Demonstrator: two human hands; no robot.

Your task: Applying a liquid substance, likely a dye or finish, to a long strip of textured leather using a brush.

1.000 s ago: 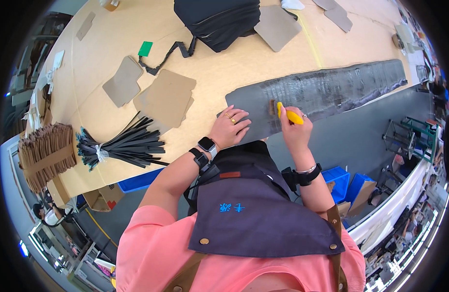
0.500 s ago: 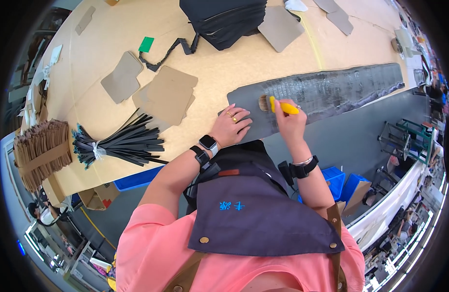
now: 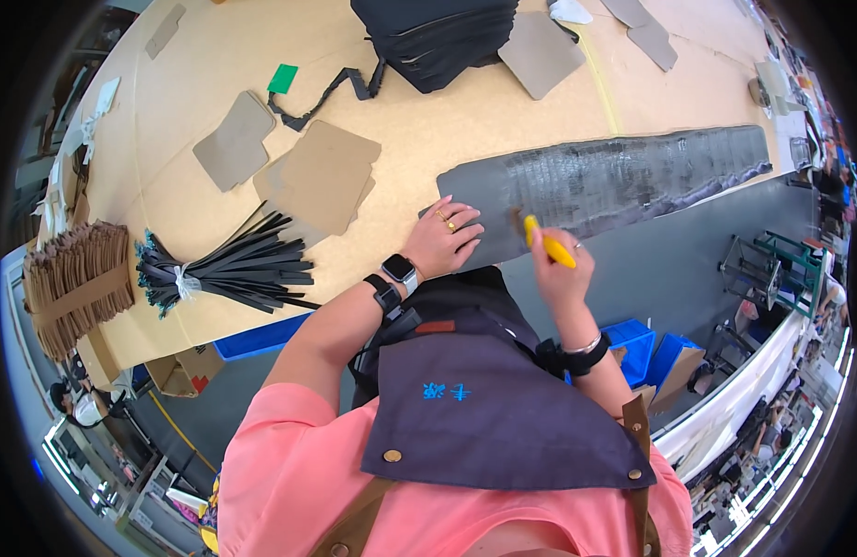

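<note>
Right grip (image 3: pixel 566 269) wrapped round yellow brush (image 3: pixel 559 252), bristles (image 3: pixel 518 219) blurred, left grip (image 3: pixel 444 243) spread flat on dark strip (image 3: pixel 632 181)

A broad tan table (image 3: pixel 428 125) carries a long dark grey sheet (image 3: pixel 646 176) along its near edge at right, glossy over most of its length. To the left lie a tied bundle of black strips (image 3: pixel 247 265), a banded bundle of brown strips (image 3: pixel 76 265), overlapping brown cards (image 3: pixel 322 172) and a grey card (image 3: pixel 231 139). Farther back sit a small green card (image 3: pixel 282 78), a crinkled black strip (image 3: pixel 331 97), a black pile (image 3: pixel 438 42) and a larger grey card (image 3: pixel 540 56) beside it.
</note>
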